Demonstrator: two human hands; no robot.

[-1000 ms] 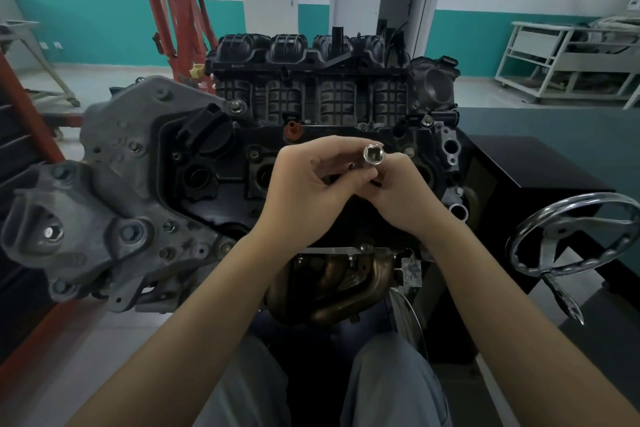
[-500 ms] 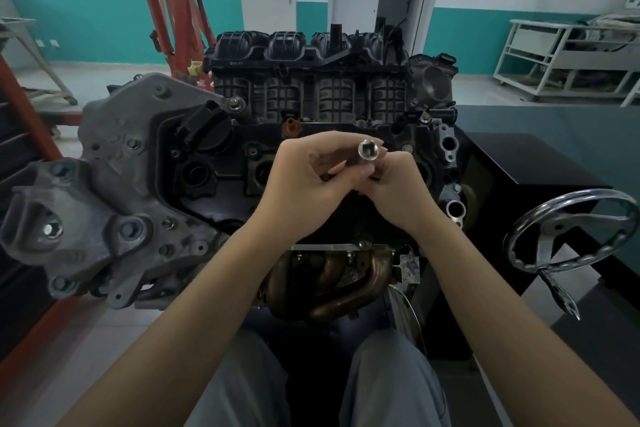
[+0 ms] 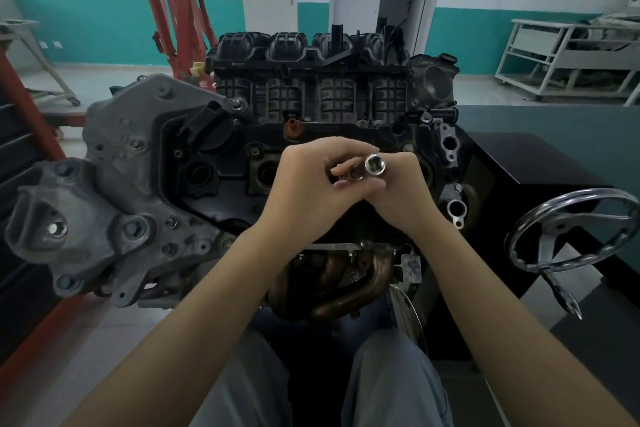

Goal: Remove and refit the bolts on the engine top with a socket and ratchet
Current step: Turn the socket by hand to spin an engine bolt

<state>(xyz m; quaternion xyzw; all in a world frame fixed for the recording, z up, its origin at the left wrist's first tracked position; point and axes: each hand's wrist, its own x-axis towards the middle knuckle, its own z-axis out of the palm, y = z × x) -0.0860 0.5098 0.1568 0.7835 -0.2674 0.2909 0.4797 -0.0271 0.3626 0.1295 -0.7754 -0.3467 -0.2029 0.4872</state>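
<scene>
Handwheel (image 3: 568, 230) right of engine (image 3: 311, 135); hoist (image 3: 176, 10) behind.

The socket (image 3: 375, 164) is bright polished metal with a mirror gloss. The engine top cover (image 3: 221, 163) looks like matt black plastic, as does the ribbed intake manifold (image 3: 311, 80) at 12 o'clock. The bracket casting (image 3: 104, 204) at 9 o'clock is dull, rough grey metal. The exhaust pipes (image 3: 346, 284) are browned, tarnished metal, and the handwheel (image 3: 568, 229) at 3 o'clock is glossy chrome
</scene>
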